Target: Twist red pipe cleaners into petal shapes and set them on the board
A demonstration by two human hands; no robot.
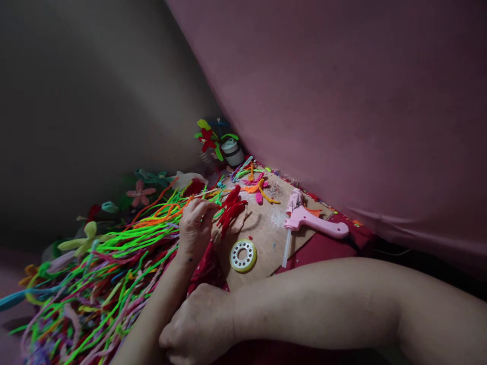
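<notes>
My left hand (196, 225) is closed in a pinch at the near end of a bundle of red pipe-cleaner loops (230, 210), over the board. Crossing in front, my right hand (201, 324) is curled against my left forearm. Its fingertips are turned away, so whatever they grip is hidden. To the right of the red loops lies a yellow-rimmed tape roll (243, 256) with a white holed core. A pink hot glue gun (308, 218) rests farther right, a clear glue stick (287, 248) jutting from it.
A big heap of coloured pipe cleaners (144, 238) spreads along the left, with finished fuzzy flowers (140, 193) behind. Orange and pink pieces (258, 187) lie on the board (262, 233). A white jar (232, 151) stands in the corner by the pink wall (342, 101).
</notes>
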